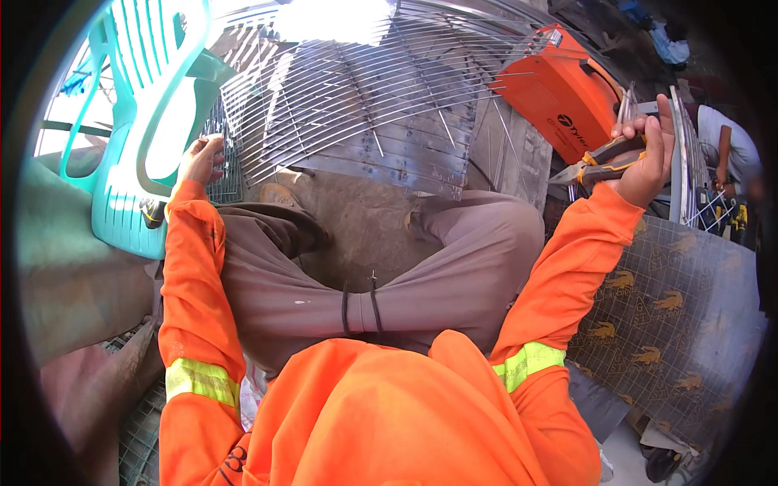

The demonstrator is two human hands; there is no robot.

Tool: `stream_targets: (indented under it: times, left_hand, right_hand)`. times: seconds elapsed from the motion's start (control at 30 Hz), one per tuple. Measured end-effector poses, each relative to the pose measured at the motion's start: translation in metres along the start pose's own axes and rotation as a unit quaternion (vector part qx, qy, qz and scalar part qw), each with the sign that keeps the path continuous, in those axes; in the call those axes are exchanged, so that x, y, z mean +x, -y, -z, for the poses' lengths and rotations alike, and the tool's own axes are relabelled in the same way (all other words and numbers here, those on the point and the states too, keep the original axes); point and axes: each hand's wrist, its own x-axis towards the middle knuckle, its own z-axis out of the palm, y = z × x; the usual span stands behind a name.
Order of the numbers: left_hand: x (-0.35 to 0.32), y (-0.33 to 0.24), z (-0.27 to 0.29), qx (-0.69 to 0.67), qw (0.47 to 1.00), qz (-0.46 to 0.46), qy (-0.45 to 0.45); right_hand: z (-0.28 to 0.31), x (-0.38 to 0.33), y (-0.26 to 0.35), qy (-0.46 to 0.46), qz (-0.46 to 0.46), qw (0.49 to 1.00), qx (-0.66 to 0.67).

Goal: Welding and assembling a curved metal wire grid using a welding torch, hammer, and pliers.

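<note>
My right hand [648, 158] is raised at the right and grips a pair of pliers [604, 162] with orange and grey handles, jaws pointing left. My left hand [201, 158] rests at the left on the edge of a small wire mesh piece [223, 174], fingers curled on it. Ahead of me lies a wire grille [365, 97] of thin curved metal rods over sheet metal. I sit cross-legged in brown trousers and orange sleeves with yellow reflective bands. A short black wire piece [374, 304] stands up from my lap.
A turquoise plastic chair [138, 121] stands at the left. An orange machine case [567, 89] sits at the upper right. A dark patterned mat under wire mesh [664, 324] covers the right. Another person [729, 146] is at the far right edge.
</note>
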Motion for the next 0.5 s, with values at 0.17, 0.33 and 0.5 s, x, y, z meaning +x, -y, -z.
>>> stream_targets:
  times: [0.17, 0.33, 0.5]
  left_hand:
    - [0.006, 0.014, 0.015, 0.027, 0.996, 0.036, 0.078]
    - [0.007, 0.021, 0.016, 0.044, 0.991, 0.028, 0.127]
    - [0.003, 0.02, 0.017, 0.043, 0.99, 0.027, 0.132]
  right_hand:
    - [0.054, -0.022, -0.026, 0.18, -0.18, 0.871, -0.419]
    - [0.079, -0.099, -0.069, 0.255, -0.311, 0.725, -0.559]
    - [0.081, -0.125, -0.078, 0.208, -0.292, 0.775, -0.521]
